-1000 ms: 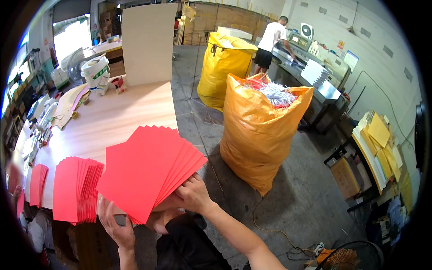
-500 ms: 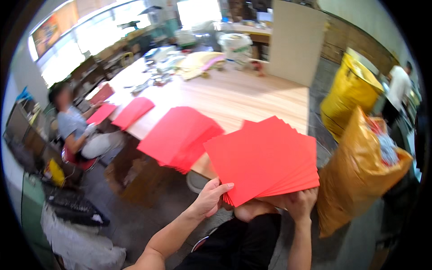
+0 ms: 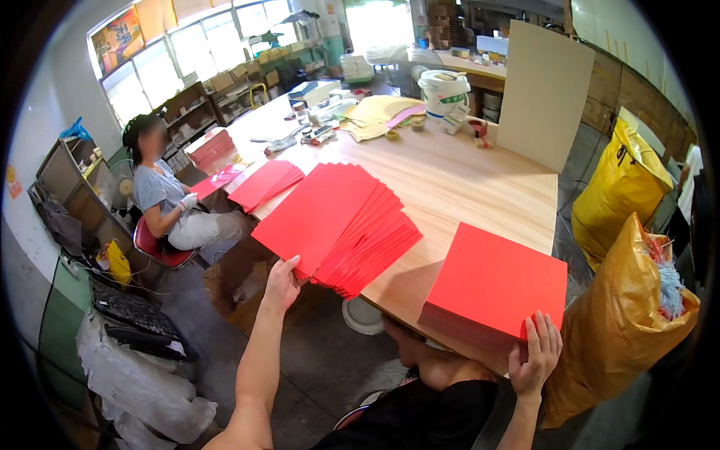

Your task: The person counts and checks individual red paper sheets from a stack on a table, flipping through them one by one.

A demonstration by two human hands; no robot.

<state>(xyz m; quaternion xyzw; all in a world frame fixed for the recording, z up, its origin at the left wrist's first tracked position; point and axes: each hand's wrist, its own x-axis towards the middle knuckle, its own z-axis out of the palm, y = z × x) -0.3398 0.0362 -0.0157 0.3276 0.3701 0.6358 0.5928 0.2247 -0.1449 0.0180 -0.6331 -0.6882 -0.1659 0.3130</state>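
Observation:
A fanned pile of red sheets point(image 3: 341, 229) lies along the near table edge. My left hand point(image 3: 283, 282) pinches its near-left corner, thumb on top and the other fingers mostly hidden below. To the right, a tall, squared stack of red sheets point(image 3: 495, 281) stands at the table's near corner. My right hand point(image 3: 535, 349) lies with its fingers stretched over the stack's near-right corner, fingertips on the top sheet; its thumb is hard to make out. A smaller fan of red sheets point(image 3: 266, 184) is farther left.
A co-worker point(image 3: 161, 195) in a glove sits at the table's left side by another red stack point(image 3: 211, 148). A white bucket point(image 3: 444, 94), tape rolls and yellow sheets point(image 3: 379, 115) occupy the far tabletop point(image 3: 450, 184). Bulging orange point(image 3: 611, 330) and yellow sacks point(image 3: 621, 191) stand right.
The fanned sheets held between both hands have left the near corner, uncovering the squared stack. My left hand has moved left to the fanned pile; my right hand now rests on the stack.

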